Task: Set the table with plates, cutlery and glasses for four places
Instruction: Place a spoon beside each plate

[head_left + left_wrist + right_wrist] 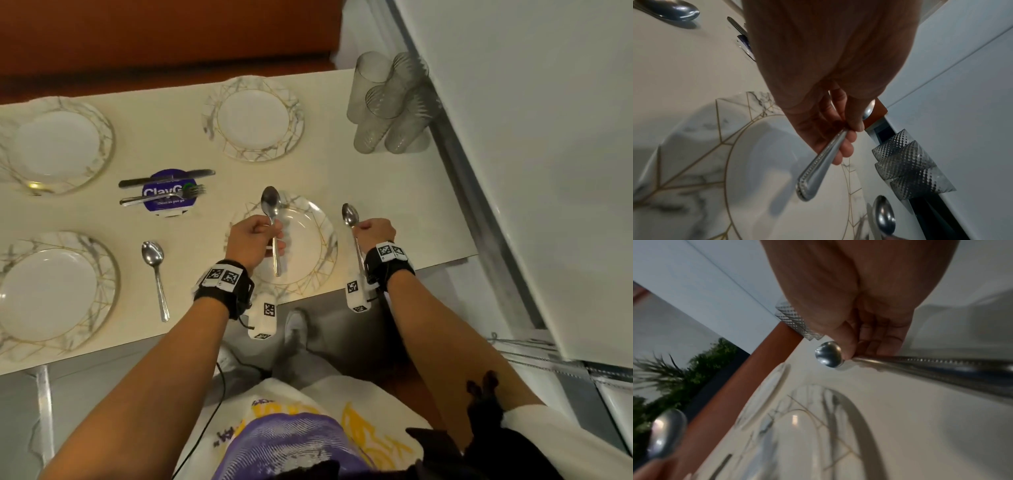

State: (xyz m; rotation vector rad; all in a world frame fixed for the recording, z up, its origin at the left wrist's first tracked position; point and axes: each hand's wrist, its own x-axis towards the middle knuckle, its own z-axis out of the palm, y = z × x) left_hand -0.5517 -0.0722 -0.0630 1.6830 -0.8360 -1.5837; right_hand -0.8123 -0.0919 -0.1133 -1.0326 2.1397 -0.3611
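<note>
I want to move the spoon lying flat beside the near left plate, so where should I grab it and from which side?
Take the spoon by its handle, pinching the long edges from above. It lies flat with the bowl pointing away and the handle end near the table's front edge, closest to you, clear of the plate.

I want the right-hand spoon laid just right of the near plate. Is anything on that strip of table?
Nothing visible. The table right of the near plate is bare under the spoon the right hand grips; the glasses stand farther back.
</note>
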